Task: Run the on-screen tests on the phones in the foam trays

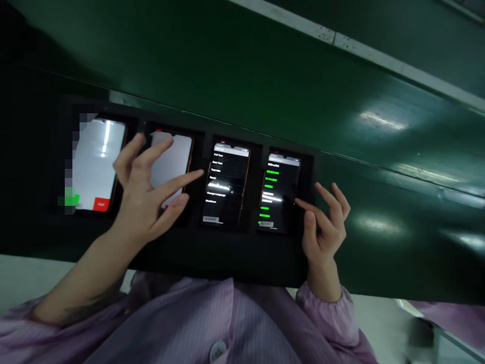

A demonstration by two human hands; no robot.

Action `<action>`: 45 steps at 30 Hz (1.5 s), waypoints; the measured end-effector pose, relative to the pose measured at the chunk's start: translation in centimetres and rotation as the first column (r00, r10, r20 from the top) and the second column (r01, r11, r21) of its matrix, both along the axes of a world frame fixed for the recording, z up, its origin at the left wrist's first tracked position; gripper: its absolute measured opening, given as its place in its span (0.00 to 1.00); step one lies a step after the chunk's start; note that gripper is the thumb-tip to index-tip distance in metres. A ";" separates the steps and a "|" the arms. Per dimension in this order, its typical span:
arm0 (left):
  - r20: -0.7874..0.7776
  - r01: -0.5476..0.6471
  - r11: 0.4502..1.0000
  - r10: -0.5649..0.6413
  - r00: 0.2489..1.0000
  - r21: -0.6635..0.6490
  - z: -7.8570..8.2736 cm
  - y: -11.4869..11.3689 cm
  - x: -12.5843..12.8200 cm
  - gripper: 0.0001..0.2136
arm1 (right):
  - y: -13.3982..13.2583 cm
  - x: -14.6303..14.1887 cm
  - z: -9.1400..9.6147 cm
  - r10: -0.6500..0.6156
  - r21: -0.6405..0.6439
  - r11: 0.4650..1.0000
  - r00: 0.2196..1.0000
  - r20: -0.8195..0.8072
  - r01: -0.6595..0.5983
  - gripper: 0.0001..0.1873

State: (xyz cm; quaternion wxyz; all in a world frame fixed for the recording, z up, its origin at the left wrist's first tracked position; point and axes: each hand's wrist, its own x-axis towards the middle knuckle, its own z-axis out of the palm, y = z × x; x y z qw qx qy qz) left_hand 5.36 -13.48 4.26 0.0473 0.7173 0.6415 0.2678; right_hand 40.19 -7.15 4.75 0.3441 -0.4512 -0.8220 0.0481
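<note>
Several smartphones lie face up in a row in a black tray. My left hand [141,199] is open with fingers spread over a phone with a pale screen [171,163]. Its index finger reaches to the left edge of a phone showing a white text menu [229,171]; I cannot tell whether they touch. My right hand [325,230] is open, its index fingertip at the right edge of a phone with a list in green and white text [282,177]. The far-left phone [91,164] has a white screen with green and red patches. Neither hand holds anything.
The black tray [231,255] lies along the near edge of a glossy green table [379,227]. A pale metal strip [295,21] crosses the table's far side. Pale floor [379,328] shows below the near edge, with a purple surface at lower right.
</note>
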 end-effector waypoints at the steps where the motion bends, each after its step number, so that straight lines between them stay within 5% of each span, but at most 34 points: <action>1: 0.001 0.011 1.000 -0.011 1.000 -0.013 -0.1 -0.6 0.0 0.19 | -0.2 0.0 0.0 0.007 0.004 1.000 1.000 0.002 -0.007 0.17; 11: 0.007 0.178 0.984 -0.178 0.984 -0.027 -1.1 -1.3 1.0 0.13 | -0.4 -1.1 0.2 0.201 -0.053 0.979 0.978 0.059 -0.198 0.12; 20: -0.022 0.049 0.995 -0.051 0.998 -0.090 -2.2 -0.9 1.9 0.16 | -0.5 -1.2 -0.9 0.027 -0.051 0.999 0.987 0.156 -0.019 0.14; 45: 0.012 0.194 0.979 -0.195 0.981 0.067 -0.9 -0.6 0.6 0.15 | -0.5 -0.7 -0.5 0.096 -0.065 0.994 0.994 0.048 -0.092 0.13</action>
